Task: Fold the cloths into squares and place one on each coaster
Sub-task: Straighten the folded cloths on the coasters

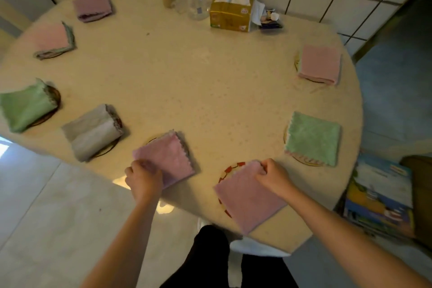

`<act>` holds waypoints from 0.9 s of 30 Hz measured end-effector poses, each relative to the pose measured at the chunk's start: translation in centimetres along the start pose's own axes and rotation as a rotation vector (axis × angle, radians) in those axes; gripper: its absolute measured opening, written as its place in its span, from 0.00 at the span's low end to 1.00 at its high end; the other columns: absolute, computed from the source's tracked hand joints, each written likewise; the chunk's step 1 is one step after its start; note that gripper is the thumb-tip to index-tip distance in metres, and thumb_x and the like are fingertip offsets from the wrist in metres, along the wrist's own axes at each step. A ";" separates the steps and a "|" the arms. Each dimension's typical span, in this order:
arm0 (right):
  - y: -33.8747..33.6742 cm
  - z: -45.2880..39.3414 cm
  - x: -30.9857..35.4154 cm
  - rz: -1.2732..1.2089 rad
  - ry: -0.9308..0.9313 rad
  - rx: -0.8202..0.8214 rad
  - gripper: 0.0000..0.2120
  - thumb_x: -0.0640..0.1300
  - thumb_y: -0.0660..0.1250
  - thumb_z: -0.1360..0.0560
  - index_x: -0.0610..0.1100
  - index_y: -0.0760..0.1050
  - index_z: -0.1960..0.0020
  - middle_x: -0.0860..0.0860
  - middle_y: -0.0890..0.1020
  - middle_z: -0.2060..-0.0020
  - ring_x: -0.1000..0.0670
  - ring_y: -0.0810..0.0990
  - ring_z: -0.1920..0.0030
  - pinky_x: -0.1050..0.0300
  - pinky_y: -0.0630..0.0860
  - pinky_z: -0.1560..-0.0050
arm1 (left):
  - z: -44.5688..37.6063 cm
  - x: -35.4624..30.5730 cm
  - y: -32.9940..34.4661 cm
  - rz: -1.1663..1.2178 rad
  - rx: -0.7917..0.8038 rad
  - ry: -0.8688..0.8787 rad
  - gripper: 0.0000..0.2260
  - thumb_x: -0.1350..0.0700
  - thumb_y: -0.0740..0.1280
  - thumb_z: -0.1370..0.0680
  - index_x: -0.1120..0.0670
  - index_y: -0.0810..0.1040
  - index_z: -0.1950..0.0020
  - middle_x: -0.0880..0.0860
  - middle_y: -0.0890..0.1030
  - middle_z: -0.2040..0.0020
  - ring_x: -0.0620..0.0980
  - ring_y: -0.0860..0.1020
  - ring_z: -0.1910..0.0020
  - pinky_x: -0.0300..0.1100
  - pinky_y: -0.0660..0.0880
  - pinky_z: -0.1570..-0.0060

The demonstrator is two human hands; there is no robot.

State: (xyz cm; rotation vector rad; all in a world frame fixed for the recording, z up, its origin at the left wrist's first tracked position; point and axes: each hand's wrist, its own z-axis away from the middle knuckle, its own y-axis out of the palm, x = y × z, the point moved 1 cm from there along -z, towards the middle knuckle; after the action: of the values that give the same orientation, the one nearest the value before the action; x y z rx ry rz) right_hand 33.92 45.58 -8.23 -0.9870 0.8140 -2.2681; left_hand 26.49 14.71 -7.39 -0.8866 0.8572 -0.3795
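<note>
While both folded squares sit on coasters at the near table edge, my left hand (143, 176) pinches the left pink cloth (167, 156), right hand (272, 176) pinches the right pink cloth (247, 196). I'd centre it over the red-rimmed coaster (230, 169), then release.

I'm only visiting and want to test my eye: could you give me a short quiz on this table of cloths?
1. True or false: both hands hold a purple cloth.
2. How many green cloths lie on the table?
3. What stands nearest the tissue box: A a clear bottle, B a green cloth, C a book?

Key
1. True: left hand grips one purple cloth, right hand another.
2. Two.
3. A, the bottle by the tissue box.
</note>
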 end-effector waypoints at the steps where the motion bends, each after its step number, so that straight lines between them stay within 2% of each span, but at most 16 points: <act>1: -0.3 -0.2 0.0 0.014 0.028 0.005 0.10 0.46 0.65 0.28 0.42 0.73 0.48 0.45 0.80 0.55 0.42 0.79 0.49 0.58 0.69 0.58 | -0.1 0.2 0.0 -0.006 -0.001 -0.027 0.19 0.58 0.65 0.26 0.59 0.69 0.36 0.62 0.69 0.37 0.64 0.67 0.39 0.58 0.68 0.38; 4: -0.1 0.1 0.6 -0.035 0.120 0.038 0.15 0.50 0.67 0.28 0.41 0.77 0.47 0.44 0.82 0.51 0.44 0.80 0.49 0.58 0.69 0.58 | -1.2 1.3 -0.7 0.063 0.058 -0.133 0.25 0.56 0.71 0.29 0.60 0.67 0.36 0.62 0.69 0.37 0.65 0.70 0.40 0.57 0.70 0.40; 7: -0.3 0.2 0.3 -0.141 0.192 0.134 0.16 0.50 0.70 0.31 0.43 0.78 0.48 0.46 0.82 0.52 0.47 0.80 0.50 0.56 0.74 0.55 | -1.9 2.0 -0.8 0.170 0.120 -0.220 0.26 0.55 0.74 0.32 0.59 0.68 0.40 0.61 0.72 0.41 0.62 0.74 0.46 0.56 0.75 0.45; 10: -0.5 0.9 0.1 -0.140 0.122 0.172 0.15 0.49 0.71 0.33 0.46 0.76 0.48 0.48 0.81 0.54 0.48 0.80 0.50 0.52 0.77 0.52 | -2.4 2.2 -1.2 0.196 0.171 -0.254 0.24 0.53 0.75 0.32 0.59 0.70 0.42 0.60 0.75 0.46 0.59 0.75 0.51 0.53 0.76 0.50; 13: -1.1 2.1 0.6 -0.181 -0.011 0.174 0.13 0.49 0.71 0.32 0.45 0.77 0.50 0.48 0.81 0.57 0.50 0.79 0.55 0.51 0.77 0.54 | -2.7 1.9 -1.6 0.246 0.283 -0.250 0.21 0.48 0.75 0.32 0.61 0.75 0.48 0.59 0.79 0.55 0.58 0.77 0.57 0.49 0.75 0.58; 16: -1.6 3.9 1.3 -0.454 -0.067 0.187 0.11 0.45 0.71 0.28 0.43 0.78 0.48 0.48 0.83 0.54 0.52 0.81 0.54 0.57 0.76 0.55 | -3.2 1.6 -2.2 0.463 0.440 -0.215 0.19 0.50 0.75 0.30 0.60 0.76 0.47 0.56 0.80 0.55 0.55 0.78 0.55 0.48 0.77 0.57; 18: -1.5 4.8 1.5 -0.742 -0.006 0.189 0.11 0.42 0.70 0.27 0.44 0.77 0.45 0.47 0.84 0.51 0.49 0.83 0.51 0.53 0.79 0.52 | -3.8 1.2 -2.8 0.605 0.565 -0.156 0.17 0.56 0.73 0.27 0.61 0.75 0.42 0.57 0.80 0.50 0.55 0.79 0.52 0.48 0.77 0.55; 21: -0.2 5.3 1.3 -1.038 0.141 0.149 0.09 0.43 0.67 0.25 0.43 0.77 0.45 0.45 0.84 0.51 0.47 0.84 0.51 0.52 0.80 0.55 | -5.2 0.1 -3.8 0.707 0.764 -0.076 0.15 0.61 0.71 0.27 0.60 0.75 0.42 0.59 0.80 0.45 0.57 0.79 0.47 0.52 0.78 0.51; 24: 1.8 5.6 0.4 -1.173 0.279 0.082 0.11 0.43 0.67 0.24 0.43 0.77 0.43 0.45 0.84 0.49 0.46 0.83 0.50 0.52 0.80 0.57 | -7.7 -0.7 -4.0 0.584 0.884 -0.010 0.19 0.61 0.71 0.29 0.62 0.75 0.39 0.60 0.80 0.43 0.59 0.79 0.45 0.53 0.77 0.50; 27: 3.2 5.7 -0.3 -1.201 0.310 0.081 0.12 0.40 0.65 0.24 0.42 0.76 0.40 0.44 0.83 0.46 0.46 0.82 0.46 0.48 0.79 0.50 | -10.0 -0.8 -3.7 0.349 0.933 0.054 0.25 0.58 0.74 0.31 0.63 0.74 0.37 0.61 0.81 0.43 0.59 0.79 0.45 0.54 0.77 0.47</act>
State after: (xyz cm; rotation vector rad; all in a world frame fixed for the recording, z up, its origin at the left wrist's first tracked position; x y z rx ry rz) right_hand 39.26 41.86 -7.45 -1.2997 0.1801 -3.4834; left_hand 18.33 7.80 -7.41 0.1360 0.7469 -0.4361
